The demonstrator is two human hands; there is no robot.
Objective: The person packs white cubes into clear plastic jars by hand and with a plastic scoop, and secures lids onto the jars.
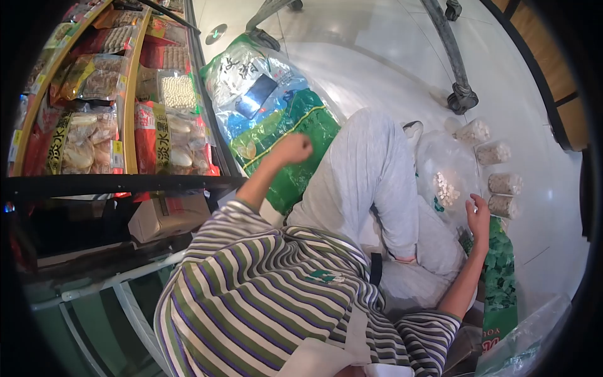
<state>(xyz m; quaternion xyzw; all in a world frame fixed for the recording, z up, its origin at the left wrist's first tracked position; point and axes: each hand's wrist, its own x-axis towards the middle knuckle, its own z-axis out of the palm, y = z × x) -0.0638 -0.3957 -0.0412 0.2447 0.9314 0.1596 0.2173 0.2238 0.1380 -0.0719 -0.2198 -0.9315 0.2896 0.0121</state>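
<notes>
One striped shirt [251, 301] fills the foreground, with left hand [294, 149] curled, right hand [478, 218] loosely spread near four containers [505, 183].

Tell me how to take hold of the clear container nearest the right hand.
Best gripped around its rounded middle by the right hand, coming from the side nearer the body: the clear container looks roughly cylindrical, and the neighbouring container crowds its far side.

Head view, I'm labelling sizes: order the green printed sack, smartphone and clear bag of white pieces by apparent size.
Largest to smallest:
1. Green printed sack
2. Clear bag of white pieces
3. Smartphone
</notes>
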